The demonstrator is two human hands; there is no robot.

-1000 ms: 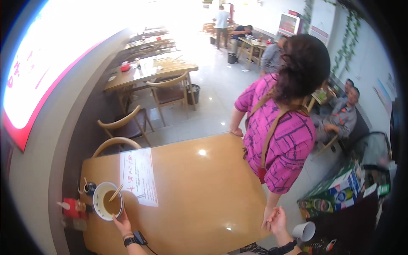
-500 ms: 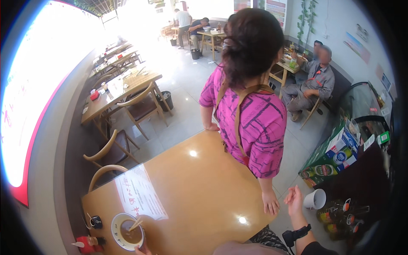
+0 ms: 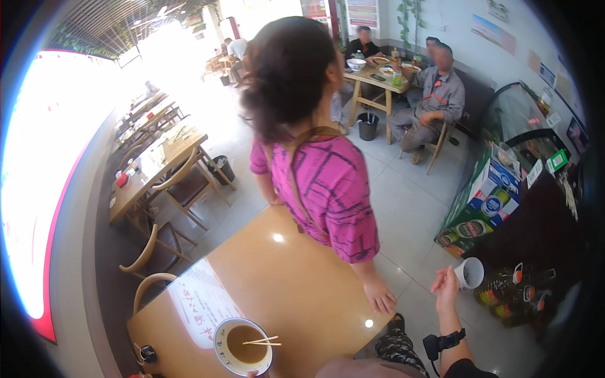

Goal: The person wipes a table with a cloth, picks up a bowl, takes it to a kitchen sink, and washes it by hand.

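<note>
A white bowl (image 3: 222, 327) with dark marks on its rim holds brown broth, and a pair of chopsticks (image 3: 261, 341) lies across its right side. My left hand (image 3: 257, 374) grips the bowl's near edge; only the fingertips show at the lower border. My right hand (image 3: 446, 286) is raised right of the table with loosely curled fingers, apart and holding nothing. A black device is strapped on that wrist. Just beside the hand in the picture is a white cup-shaped container (image 3: 470, 273); no grip on it shows. The bowl is over the near part of the wooden table (image 3: 302, 296).
A person in a pink patterned top (image 3: 321, 183) stands at the table, one hand on its corner. Chairs (image 3: 161, 246) line the left side. Large bottles of yellowish liquid (image 3: 504, 290) and green boxes (image 3: 472, 220) stand right. Several seated people are at a far table (image 3: 378, 77).
The bowl in my left hand has moved right across the table. The view has shifted, and the standing person appears farther left. My right hand stays raised and empty.
</note>
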